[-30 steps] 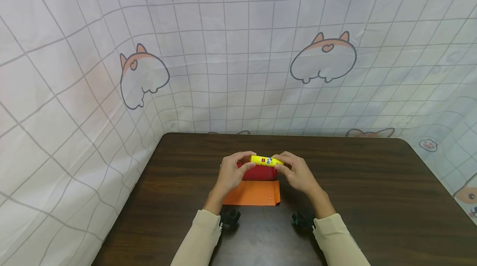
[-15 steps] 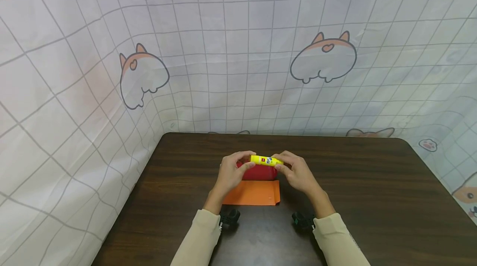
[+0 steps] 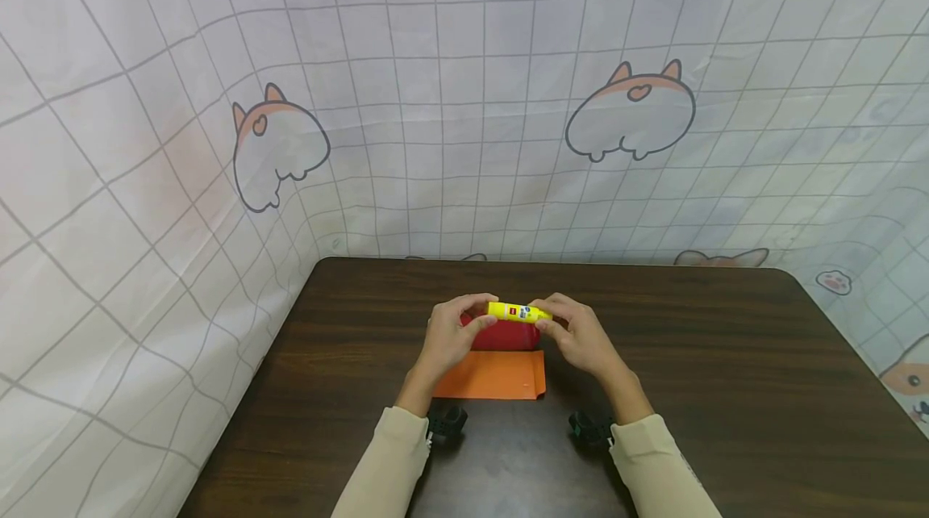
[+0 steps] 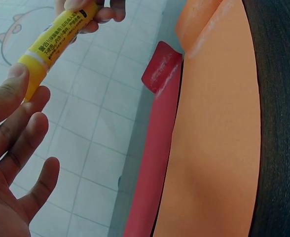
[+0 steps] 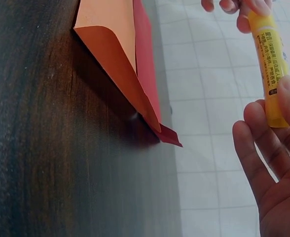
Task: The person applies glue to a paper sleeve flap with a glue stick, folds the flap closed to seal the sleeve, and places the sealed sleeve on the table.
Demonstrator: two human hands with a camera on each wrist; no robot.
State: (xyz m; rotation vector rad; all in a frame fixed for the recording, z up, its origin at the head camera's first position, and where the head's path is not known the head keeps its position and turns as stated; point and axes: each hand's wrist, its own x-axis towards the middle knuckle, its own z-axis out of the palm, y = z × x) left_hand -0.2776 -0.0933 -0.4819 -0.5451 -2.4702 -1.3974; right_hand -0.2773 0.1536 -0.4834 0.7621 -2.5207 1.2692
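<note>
A yellow glue stick (image 3: 518,312) lies sideways between both hands, held up in front of the red paper. My left hand (image 3: 452,338) pinches its capped end (image 4: 35,73) between thumb and fingertips. At the other end, my right hand (image 3: 578,338) grips the base with thumb and fingers, as the right wrist view shows. An orange paper (image 3: 489,377) with a folded flap along its right side lies on the table below the hands. Behind it is a red paper (image 3: 504,336), partly hidden by the hands and the glue stick. Whitish smears show on the red flap (image 4: 162,66) in the left wrist view.
The dark wood table (image 3: 726,373) spreads out on both sides of the papers. A white grid-patterned curtain (image 3: 464,98) with cartoon animals hangs behind and to the left. Black wrist devices (image 3: 447,423) sit under both sleeves (image 3: 388,465).
</note>
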